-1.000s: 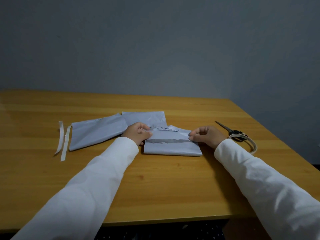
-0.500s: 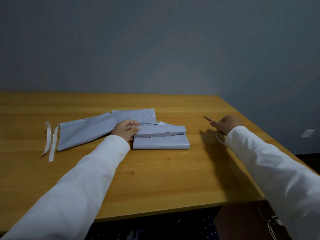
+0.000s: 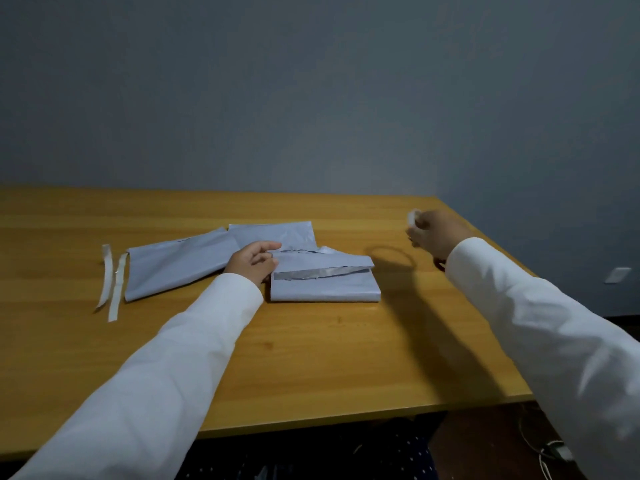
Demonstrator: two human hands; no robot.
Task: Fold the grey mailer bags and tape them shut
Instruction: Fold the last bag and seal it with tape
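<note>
Change: since half a second ago the right hand has risen off the table with a whitish tape roll in its grip; the left hand has stayed on the folded mailer bag.
Head view, landmark: folded mailer bag, lying near the middle of the table, its top flap turned down over a shiny strip.
Left hand: at the folded bag's left edge, fingers curled and pinching the flap.
Right hand: well to the right of the folded bag and above the table, fingers clenched round the tape roll; a ring-shaped shadow falls between hand and bag.
Other bags: a flat grey mailer bag lies just left of the folded one, behind the left hand; another grey bag lies just beyond it, partly tucked under.
Contents: whether anything is inside the bags cannot be told.
Strips: two white strips lie left of the flat bag, well apart from the folded one.
Sleeves: white, on both arms.
Writing: no legible text.
</note>
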